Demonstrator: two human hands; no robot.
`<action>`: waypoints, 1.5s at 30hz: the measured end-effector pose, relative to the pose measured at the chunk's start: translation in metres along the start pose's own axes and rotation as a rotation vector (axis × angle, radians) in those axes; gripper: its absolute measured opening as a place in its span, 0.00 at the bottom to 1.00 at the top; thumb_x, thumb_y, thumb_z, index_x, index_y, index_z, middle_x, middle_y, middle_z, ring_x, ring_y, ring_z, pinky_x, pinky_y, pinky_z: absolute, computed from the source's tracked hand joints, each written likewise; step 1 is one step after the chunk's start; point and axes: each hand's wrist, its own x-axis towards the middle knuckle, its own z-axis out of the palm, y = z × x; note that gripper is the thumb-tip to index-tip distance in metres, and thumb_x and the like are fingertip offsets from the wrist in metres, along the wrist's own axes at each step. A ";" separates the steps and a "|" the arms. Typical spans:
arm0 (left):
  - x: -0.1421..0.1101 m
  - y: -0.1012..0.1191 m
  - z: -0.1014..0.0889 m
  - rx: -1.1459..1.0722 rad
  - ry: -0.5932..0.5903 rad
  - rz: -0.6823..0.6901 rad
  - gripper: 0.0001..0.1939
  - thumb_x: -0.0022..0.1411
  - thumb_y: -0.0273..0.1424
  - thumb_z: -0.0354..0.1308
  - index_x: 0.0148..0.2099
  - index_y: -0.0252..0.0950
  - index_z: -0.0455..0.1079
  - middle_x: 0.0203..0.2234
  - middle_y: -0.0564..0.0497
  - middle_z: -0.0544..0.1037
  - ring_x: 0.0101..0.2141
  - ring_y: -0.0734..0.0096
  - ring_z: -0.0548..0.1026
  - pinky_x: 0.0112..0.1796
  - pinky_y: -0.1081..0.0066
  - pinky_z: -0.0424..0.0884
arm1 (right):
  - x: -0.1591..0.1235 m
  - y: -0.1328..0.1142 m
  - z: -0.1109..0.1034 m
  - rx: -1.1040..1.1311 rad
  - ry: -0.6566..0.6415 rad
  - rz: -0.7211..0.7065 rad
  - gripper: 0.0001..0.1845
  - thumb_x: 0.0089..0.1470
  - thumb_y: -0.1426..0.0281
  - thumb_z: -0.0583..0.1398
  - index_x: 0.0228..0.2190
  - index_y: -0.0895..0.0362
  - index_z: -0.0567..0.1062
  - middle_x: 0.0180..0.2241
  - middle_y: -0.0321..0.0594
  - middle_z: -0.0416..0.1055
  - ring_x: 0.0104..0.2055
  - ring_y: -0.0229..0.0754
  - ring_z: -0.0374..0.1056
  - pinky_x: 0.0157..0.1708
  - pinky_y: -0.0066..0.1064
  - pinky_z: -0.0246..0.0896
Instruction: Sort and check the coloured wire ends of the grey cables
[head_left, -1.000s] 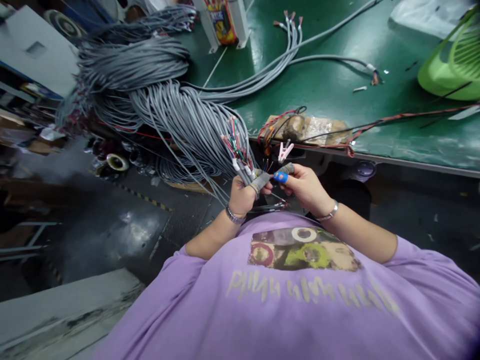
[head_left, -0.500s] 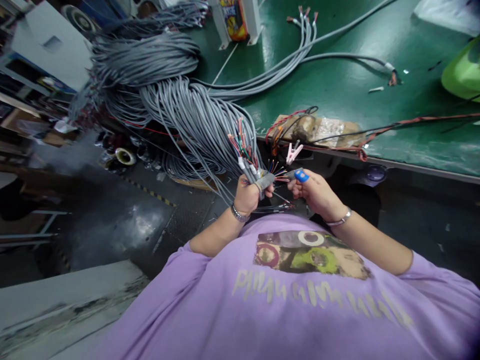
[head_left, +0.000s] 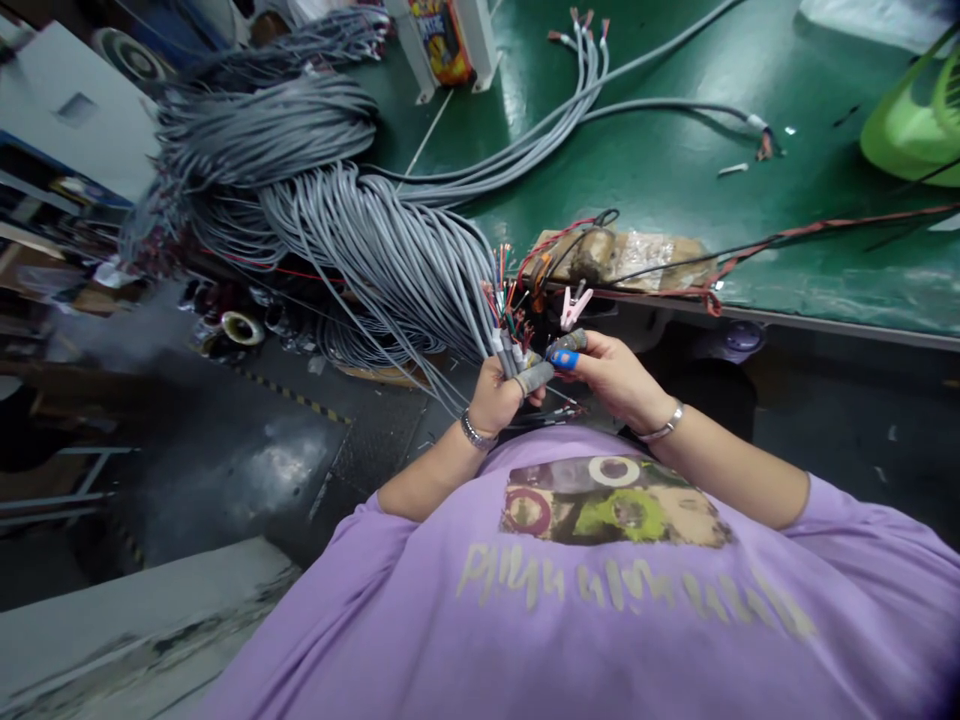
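Note:
My left hand is closed round the ends of several grey cables, whose stripped coloured wires fan upward. Its thumb wears a grey wrap. My right hand is right beside it, fingers pinched at the cable ends, with a blue cap on one fingertip. What it pinches is too small to name. A big bundle of grey cables runs from my left hand up to the left over the bench edge.
A green bench lies ahead with more grey cables, a brown taped block with red and black leads, and a pink clip at its edge. A green fan stands at the right. Dark floor lies left.
My right hand, apart from the left half a second ago with fine wires spread between them, has come back against the cable ends. The view has swung slightly.

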 end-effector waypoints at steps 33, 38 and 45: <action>0.018 0.016 0.005 -0.097 -0.070 -0.189 0.21 0.43 0.44 0.72 0.24 0.34 0.67 0.13 0.57 0.69 0.13 0.80 0.65 0.17 0.76 0.63 | 0.049 -0.001 -0.013 0.168 -0.015 -0.032 0.34 0.46 0.36 0.64 0.29 0.57 0.75 0.24 0.35 0.70 0.21 0.32 0.58 0.22 0.27 0.56; 0.022 0.016 0.008 -0.097 -0.074 -0.219 0.22 0.41 0.45 0.72 0.23 0.34 0.66 0.13 0.57 0.68 0.13 0.80 0.64 0.16 0.76 0.62 | 0.049 -0.001 -0.007 0.325 0.008 0.033 0.31 0.50 0.39 0.64 0.32 0.56 0.77 0.23 0.34 0.70 0.22 0.32 0.59 0.22 0.27 0.57; 0.025 0.017 0.010 -0.065 -0.112 -0.251 0.23 0.40 0.45 0.72 0.21 0.35 0.64 0.12 0.57 0.68 0.13 0.80 0.64 0.17 0.75 0.63 | 0.054 0.002 -0.006 0.471 0.059 0.087 0.26 0.50 0.45 0.68 0.29 0.57 0.77 0.23 0.33 0.72 0.23 0.32 0.63 0.24 0.26 0.62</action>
